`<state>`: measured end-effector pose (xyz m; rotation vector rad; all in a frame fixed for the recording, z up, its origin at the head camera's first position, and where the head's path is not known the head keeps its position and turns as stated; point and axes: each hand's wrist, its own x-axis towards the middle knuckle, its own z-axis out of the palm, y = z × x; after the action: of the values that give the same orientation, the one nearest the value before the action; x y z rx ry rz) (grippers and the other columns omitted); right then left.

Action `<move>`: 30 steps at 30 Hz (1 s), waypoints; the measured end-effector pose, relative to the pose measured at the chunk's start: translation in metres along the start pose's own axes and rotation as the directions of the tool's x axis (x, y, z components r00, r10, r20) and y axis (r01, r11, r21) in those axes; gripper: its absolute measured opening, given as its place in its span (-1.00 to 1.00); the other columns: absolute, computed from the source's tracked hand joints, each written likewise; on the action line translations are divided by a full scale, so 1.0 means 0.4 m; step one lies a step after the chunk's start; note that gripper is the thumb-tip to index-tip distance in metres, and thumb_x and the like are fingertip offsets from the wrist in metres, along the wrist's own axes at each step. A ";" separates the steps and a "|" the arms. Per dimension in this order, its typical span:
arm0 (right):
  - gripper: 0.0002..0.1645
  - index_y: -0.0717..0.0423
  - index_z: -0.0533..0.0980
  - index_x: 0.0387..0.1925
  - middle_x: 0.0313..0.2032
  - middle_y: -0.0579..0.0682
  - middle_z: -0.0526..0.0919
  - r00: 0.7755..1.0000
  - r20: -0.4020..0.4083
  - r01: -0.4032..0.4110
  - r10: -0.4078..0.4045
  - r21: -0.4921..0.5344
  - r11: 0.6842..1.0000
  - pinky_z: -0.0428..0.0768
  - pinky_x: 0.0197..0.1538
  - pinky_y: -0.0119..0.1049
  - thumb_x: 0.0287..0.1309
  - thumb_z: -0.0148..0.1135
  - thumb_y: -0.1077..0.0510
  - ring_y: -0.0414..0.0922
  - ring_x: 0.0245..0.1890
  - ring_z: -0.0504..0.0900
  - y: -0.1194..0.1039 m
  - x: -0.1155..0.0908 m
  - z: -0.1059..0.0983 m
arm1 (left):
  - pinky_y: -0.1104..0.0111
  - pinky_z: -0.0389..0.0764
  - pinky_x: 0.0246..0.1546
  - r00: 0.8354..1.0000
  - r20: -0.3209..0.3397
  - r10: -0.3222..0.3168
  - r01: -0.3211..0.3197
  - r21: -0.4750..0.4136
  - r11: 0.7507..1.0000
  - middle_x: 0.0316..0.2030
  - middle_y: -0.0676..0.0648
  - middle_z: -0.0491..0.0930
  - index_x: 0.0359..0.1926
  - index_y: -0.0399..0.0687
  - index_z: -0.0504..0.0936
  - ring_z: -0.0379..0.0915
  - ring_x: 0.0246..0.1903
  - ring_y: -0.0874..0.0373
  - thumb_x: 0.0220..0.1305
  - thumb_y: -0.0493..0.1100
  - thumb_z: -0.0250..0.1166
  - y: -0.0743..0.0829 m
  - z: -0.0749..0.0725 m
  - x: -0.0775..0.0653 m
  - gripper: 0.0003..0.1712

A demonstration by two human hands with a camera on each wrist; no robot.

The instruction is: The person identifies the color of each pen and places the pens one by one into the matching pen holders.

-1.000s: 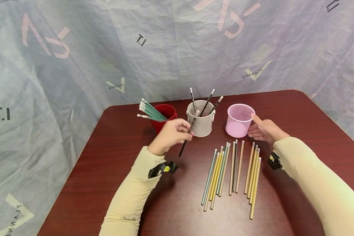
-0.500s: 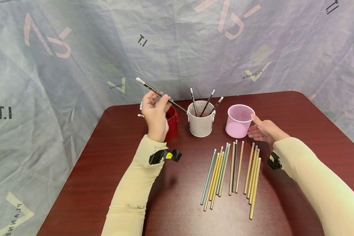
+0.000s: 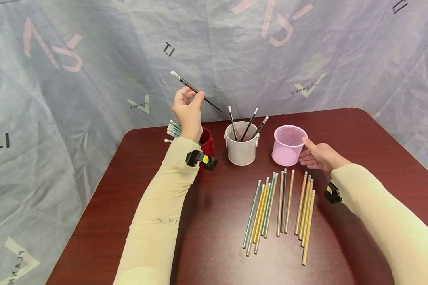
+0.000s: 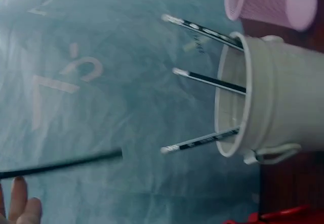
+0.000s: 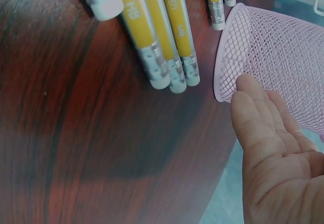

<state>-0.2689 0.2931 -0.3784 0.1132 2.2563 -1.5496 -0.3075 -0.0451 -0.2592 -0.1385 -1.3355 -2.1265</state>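
As the left hand pinches a black pencil aloft, the right hand is at the pink basket

Seen from the head, the pencil shows against the curtain, above the line of the worktop's rear edge. It slants, white eraser end high on the left, dark end pointing down to the right, near the white bucket but apart from it. Curtain fills the gap between that dark end and the three black pencils leaning in the bucket, as the left wrist view also shows. The left thumb and fingers pinch the pencil partway along, with length jutting out on both sides.

Below the left hand, the red bucket is partly hidden by hand and sleeve; green pencils lean out over its left side. Both buckets and the basket form a row near the rear edge, a strip of worktop between each pair.

At the basket, the right thumb overlaps the rim, while the other fingers lie straight and close together beside the mesh; contact cannot be made out. Past this hand, the worktop runs on to its right edge.

Nearer the person, loose pencils lie side by side, eraser ends toward the containers. A broad stretch of worktop separates them from the left sleeve, and more reaches from that sleeve to the slanting left edge.
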 end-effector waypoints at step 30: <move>0.07 0.71 0.11 0.22 0.14 0.52 0.38 0.999 -0.039 0.002 -0.003 -0.037 0.999 0.47 0.16 -0.03 0.38 -0.48 -0.33 0.00 -0.07 0.63 -0.003 -0.007 0.007 | 0.43 0.55 -0.41 0.773 0.372 -0.514 0.006 0.806 0.592 -0.48 -0.07 0.58 -0.44 -0.21 0.54 0.45 -0.51 0.21 0.02 -0.40 0.34 -0.155 0.011 -0.030 -0.88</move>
<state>-0.2658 0.2906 -0.3771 0.1311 2.3145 -1.5184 -0.3329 -0.0175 -0.3104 -0.2369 -2.7120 -1.5457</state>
